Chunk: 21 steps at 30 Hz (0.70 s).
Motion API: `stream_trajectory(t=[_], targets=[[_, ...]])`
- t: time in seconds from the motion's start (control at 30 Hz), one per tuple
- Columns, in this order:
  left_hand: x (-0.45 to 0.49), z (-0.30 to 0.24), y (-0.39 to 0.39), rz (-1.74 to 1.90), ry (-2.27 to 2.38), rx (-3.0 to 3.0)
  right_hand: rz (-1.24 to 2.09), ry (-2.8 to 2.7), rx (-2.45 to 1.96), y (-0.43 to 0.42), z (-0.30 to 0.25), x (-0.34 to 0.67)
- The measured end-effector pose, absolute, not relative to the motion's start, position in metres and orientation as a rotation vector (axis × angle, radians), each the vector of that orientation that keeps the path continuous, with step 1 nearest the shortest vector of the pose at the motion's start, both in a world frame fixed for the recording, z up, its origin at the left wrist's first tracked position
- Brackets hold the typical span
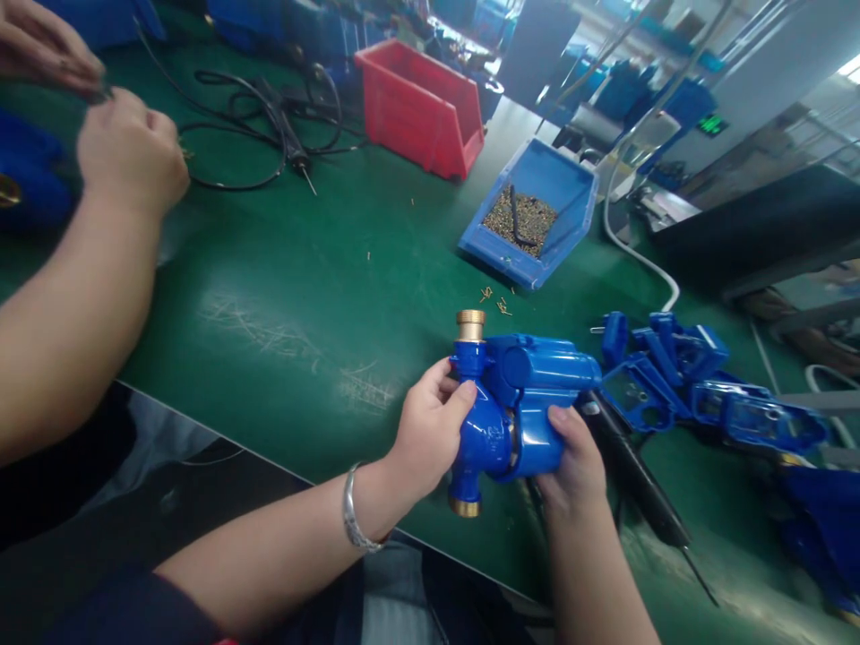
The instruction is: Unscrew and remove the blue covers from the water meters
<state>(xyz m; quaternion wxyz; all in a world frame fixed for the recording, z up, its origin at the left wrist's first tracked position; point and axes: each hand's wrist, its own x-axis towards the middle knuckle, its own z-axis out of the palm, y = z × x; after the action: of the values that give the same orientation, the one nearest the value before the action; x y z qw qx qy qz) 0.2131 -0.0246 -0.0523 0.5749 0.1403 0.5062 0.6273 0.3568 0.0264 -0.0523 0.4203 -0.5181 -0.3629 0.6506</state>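
Note:
A blue valve body with brass threaded ends [517, 403] is held above the green bench [288, 296] by both my hands. My left hand [430, 430], a silver bracelet on its wrist, wraps round the rounded left side, thumb on top. My right hand [571, 452] grips the lower right side from underneath. One brass end [470, 324] points away from me, the other [465, 507] points toward me.
A blue bin of small brass screws [530, 219] and a red bin [420, 107] stand farther back. Blue housings [692, 385] lie at right, beside a black screwdriver [638, 484]. A co-worker's hands [127, 143] work at upper left near black cables [269, 116].

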Motion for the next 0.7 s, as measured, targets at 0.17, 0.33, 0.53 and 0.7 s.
stream_trajectory(t=[0.17,0.33,0.53,0.7], targets=[[0.214,-0.039,-0.024,1.445,1.205,0.557,1.601,-0.638,-1.242,0.005,-0.063,0.357],[0.218,-0.023,-0.026,1.432,1.25,0.606,1.585,-0.604,-1.167,-0.003,-0.063,0.36],[0.22,-0.019,-0.036,1.423,1.4,0.901,1.589,-0.652,-1.078,-0.007,-0.061,0.365],[0.219,-0.019,-0.039,1.453,1.451,1.045,1.599,-0.694,-1.103,-0.012,-0.06,0.368]])
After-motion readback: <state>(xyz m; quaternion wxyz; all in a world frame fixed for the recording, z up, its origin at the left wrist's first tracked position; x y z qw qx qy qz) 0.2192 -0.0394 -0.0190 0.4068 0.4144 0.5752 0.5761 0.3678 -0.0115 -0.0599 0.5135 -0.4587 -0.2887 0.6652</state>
